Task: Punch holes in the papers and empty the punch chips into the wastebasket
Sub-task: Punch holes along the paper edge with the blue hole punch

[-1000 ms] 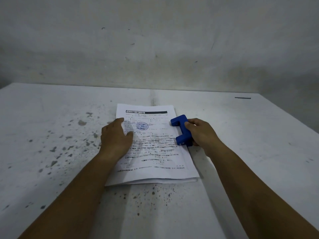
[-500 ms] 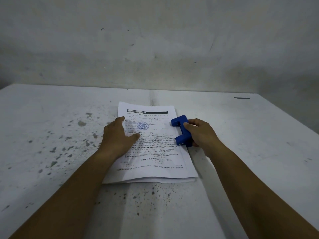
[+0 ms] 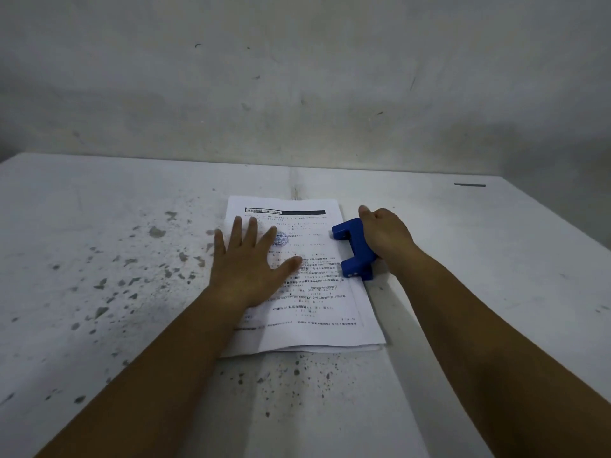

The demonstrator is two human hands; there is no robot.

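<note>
A stack of printed white papers (image 3: 317,312) lies on the white table (image 3: 479,292), its text upside down to me. My left hand (image 3: 251,262) presses flat on the left half of the top sheet, fingers spread. A blue hole punch (image 3: 355,247) sits over the papers' right edge. My right hand (image 3: 385,238) rests on top of the punch from the right, palm down, fingers curled over its back. No wastebasket is in view.
The table is stained with dark specks on its left half (image 3: 132,279) and in front of the papers. A grey wall (image 3: 297,77) stands right behind the table. A short dark mark (image 3: 469,185) lies at the far right corner.
My left hand has opened from curled to flat with spread fingers on the papers. My right hand has shifted from gripping the punch's side to lying over its top.
</note>
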